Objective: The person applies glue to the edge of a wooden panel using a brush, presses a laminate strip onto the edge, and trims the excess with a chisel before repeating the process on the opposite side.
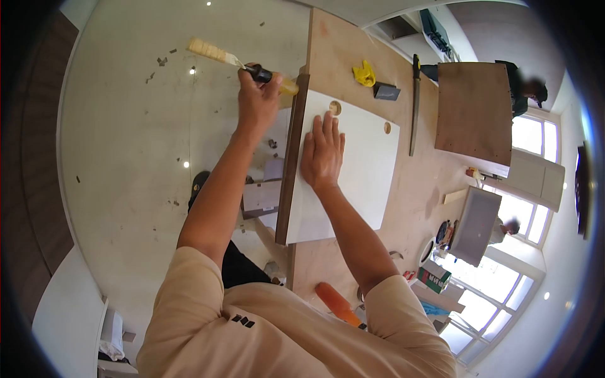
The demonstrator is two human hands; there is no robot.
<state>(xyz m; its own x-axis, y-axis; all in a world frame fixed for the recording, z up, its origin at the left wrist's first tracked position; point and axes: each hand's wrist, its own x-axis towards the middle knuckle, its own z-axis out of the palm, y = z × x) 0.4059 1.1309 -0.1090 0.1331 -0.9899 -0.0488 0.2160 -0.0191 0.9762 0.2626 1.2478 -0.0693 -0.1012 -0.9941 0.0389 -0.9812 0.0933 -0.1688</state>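
My left hand [258, 104] is closed around a black-handled tool [257, 72]. One end of this tool is cream and ribbed, joined by a pale neck, and its yellowish other end meets the panel's edge near the top corner. Under my right hand [324, 151] lies a white panel [362, 170] with a dark brown edge [293, 170]. My right palm rests flat on it, fingers stretched toward one of two round holes [335, 108]. The second round hole [387, 128] is near the far corner. The panel lies on a brown wooden workbench [403, 183], its brown edge along the bench side.
On the bench lie a yellow cloth [364, 74], a dark grey block [386, 91], a long handsaw [415, 107] and an orange object [334, 301]. A brown cabinet box [474, 110] stands beyond, with a person [523, 91] behind it. Another person [504, 228] is by the windows.
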